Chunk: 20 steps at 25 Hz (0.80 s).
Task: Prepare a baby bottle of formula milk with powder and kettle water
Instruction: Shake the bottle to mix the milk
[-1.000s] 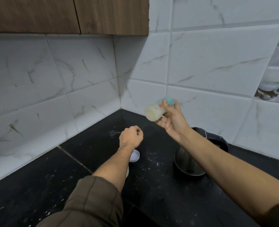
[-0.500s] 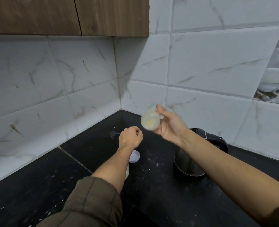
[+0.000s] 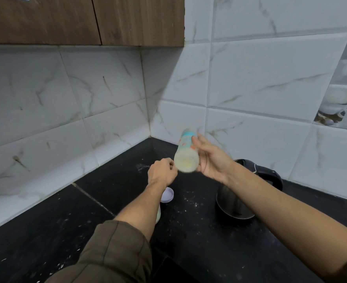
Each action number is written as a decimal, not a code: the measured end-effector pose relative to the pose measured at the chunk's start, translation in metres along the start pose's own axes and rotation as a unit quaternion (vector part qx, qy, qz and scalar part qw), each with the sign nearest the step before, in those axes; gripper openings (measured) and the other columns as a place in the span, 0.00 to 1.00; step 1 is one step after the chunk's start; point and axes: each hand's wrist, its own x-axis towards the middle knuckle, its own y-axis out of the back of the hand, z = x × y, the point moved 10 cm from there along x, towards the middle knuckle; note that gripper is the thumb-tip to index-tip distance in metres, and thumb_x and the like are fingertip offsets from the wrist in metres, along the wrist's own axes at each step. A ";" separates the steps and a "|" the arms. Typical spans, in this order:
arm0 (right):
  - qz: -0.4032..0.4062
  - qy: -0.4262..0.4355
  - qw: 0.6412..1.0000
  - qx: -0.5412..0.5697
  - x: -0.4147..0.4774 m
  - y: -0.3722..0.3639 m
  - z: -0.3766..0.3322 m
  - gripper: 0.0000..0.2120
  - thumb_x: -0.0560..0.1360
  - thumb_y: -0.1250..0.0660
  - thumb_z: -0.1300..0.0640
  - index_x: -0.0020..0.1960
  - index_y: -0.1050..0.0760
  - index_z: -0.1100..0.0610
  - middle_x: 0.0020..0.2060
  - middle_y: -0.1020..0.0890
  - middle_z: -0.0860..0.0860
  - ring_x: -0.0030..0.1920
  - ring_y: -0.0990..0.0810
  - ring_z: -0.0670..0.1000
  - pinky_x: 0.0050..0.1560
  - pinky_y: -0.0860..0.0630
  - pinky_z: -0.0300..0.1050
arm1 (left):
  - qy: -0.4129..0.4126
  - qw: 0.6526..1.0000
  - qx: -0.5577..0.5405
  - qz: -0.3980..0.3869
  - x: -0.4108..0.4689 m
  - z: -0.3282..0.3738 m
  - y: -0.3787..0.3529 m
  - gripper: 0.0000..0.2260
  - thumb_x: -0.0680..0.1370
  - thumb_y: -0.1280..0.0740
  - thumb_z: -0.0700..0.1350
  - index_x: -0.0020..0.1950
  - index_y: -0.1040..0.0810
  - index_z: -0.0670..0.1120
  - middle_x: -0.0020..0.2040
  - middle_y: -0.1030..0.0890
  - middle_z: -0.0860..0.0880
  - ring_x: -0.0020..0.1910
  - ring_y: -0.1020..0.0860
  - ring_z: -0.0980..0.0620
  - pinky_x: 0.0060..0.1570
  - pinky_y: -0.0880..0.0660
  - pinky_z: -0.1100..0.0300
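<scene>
My right hand [image 3: 211, 160] grips the baby bottle [image 3: 186, 154] in the air above the black counter. The bottle holds pale yellowish milk, is blurred, and tilts with its base towards me and its blue-printed top pointing away. My left hand [image 3: 162, 173] hovers just left of the bottle's base with its fingers curled, and I see nothing in it. Under my left forearm lies a white round lid [image 3: 167, 194], and beneath the arm peeks part of a pale container [image 3: 158, 215]. The steel kettle [image 3: 233, 205] with a black lid stands under my right forearm.
The black stone counter [image 3: 86, 221] is speckled with spilled white powder, thickest between lid and kettle. White marble tile walls meet in a corner [image 3: 148, 119] behind the hands. Brown wooden cabinets [image 3: 86, 19] hang overhead.
The bottle has swung down and left in my right hand, from pointing sideways to base-towards-me, close to my left fist. My left hand has barely moved.
</scene>
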 end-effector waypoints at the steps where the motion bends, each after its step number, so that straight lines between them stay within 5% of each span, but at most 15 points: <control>1: -0.045 -0.001 0.999 -0.027 -0.002 -0.008 0.002 0.28 0.76 0.27 0.49 0.73 0.32 0.53 0.56 0.16 0.56 0.51 0.14 0.57 0.44 0.14 0.55 | 0.004 1.000 0.001 -0.002 0.000 -0.001 0.000 0.07 0.81 0.34 0.48 0.43 0.27 0.51 0.35 0.26 0.54 0.41 0.24 0.47 0.43 0.26 0.55; 3: -0.042 0.019 0.999 -0.015 -0.003 -0.008 -0.001 0.29 0.75 0.26 0.48 0.72 0.31 0.52 0.58 0.17 0.57 0.52 0.14 0.58 0.45 0.14 0.55 | 0.007 1.000 -0.003 0.000 0.001 -0.002 -0.001 0.07 0.81 0.34 0.48 0.43 0.26 0.51 0.35 0.25 0.54 0.42 0.23 0.47 0.43 0.27 0.55; 7: 0.124 0.075 0.980 0.132 0.004 0.033 -0.011 0.22 0.78 0.27 0.49 0.67 0.30 0.55 0.67 0.20 0.62 0.53 0.13 0.61 0.43 0.15 0.50 | -0.010 1.000 -0.010 0.016 0.002 -0.002 0.000 0.10 0.82 0.36 0.49 0.56 0.16 0.52 0.46 0.15 0.53 0.48 0.18 0.49 0.44 0.26 0.57; 10: 0.048 0.039 0.996 0.065 0.002 0.014 -0.007 0.25 0.77 0.27 0.50 0.70 0.31 0.55 0.62 0.20 0.60 0.50 0.12 0.58 0.40 0.14 0.52 | -0.008 1.000 0.001 0.009 0.003 -0.001 0.001 0.06 0.81 0.36 0.48 0.50 0.19 0.50 0.43 0.17 0.52 0.47 0.19 0.46 0.44 0.25 0.55; 12: -0.044 0.008 0.999 -0.020 -0.002 -0.005 0.001 0.30 0.76 0.27 0.51 0.75 0.33 0.52 0.60 0.19 0.58 0.53 0.15 0.59 0.46 0.13 0.57 | -0.004 1.000 0.007 0.001 0.003 0.001 0.002 0.04 0.81 0.35 0.47 0.47 0.25 0.51 0.41 0.22 0.51 0.43 0.24 0.47 0.44 0.28 0.55; 14: -0.051 0.024 0.998 -0.026 -0.005 -0.009 -0.004 0.28 0.77 0.28 0.52 0.75 0.33 0.50 0.59 0.18 0.56 0.54 0.15 0.59 0.48 0.14 0.58 | -0.003 1.000 0.004 0.003 0.003 0.000 0.002 0.03 0.81 0.35 0.47 0.47 0.25 0.51 0.40 0.23 0.52 0.43 0.24 0.47 0.43 0.29 0.56; 17: 0.110 0.121 0.983 0.084 -0.003 0.026 -0.026 0.17 0.80 0.30 0.53 0.66 0.30 0.53 0.57 0.18 0.54 0.52 0.12 0.57 0.44 0.14 0.54 | -0.008 1.000 -0.011 0.013 0.003 0.000 0.001 0.09 0.82 0.36 0.49 0.55 0.17 0.51 0.45 0.15 0.53 0.48 0.18 0.47 0.44 0.26 0.56; 20: 0.164 0.158 0.970 0.088 -0.005 0.039 -0.033 0.22 0.81 0.29 0.53 0.71 0.34 0.52 0.58 0.18 0.53 0.55 0.13 0.59 0.50 0.15 0.57 | -0.009 1.000 -0.008 0.014 0.002 -0.001 0.000 0.10 0.82 0.36 0.50 0.56 0.16 0.52 0.47 0.14 0.53 0.49 0.18 0.48 0.44 0.25 0.57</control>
